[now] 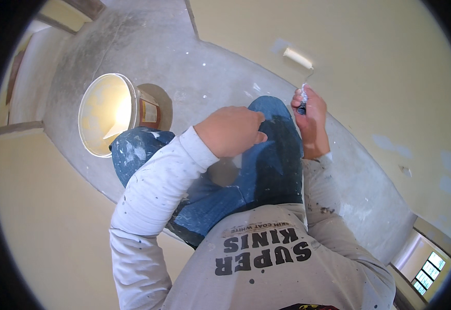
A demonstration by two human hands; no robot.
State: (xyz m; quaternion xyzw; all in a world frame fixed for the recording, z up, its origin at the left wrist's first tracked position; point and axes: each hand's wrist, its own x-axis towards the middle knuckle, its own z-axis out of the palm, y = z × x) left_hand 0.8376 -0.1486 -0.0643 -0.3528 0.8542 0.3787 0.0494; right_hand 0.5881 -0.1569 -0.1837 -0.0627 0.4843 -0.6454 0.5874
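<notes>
My right hand (312,111) is wrapped round the handle of a small paint roller (299,58). The handle has a dark end and white paint smears. The pale roller sleeve is up against the cream wall (370,62), or very close to it. Over my bent knee, my left hand (230,130) hangs loosely with nothing visible in it, its thumb and forefinger apart. To the left, a paint bucket (82,124) stands on the floor beside my other knee. It has a white rim, a reddish label and pale paint inside; a pale, pointed piece shows near its lower edge.
The grey concrete floor (148,46) carries scattered paint specks and runs along the wall's lower edge. Lighter patches (391,145) mark the wall on the right. Another cream wall (39,186) stands at the left. A window (428,273) shows at the far lower right.
</notes>
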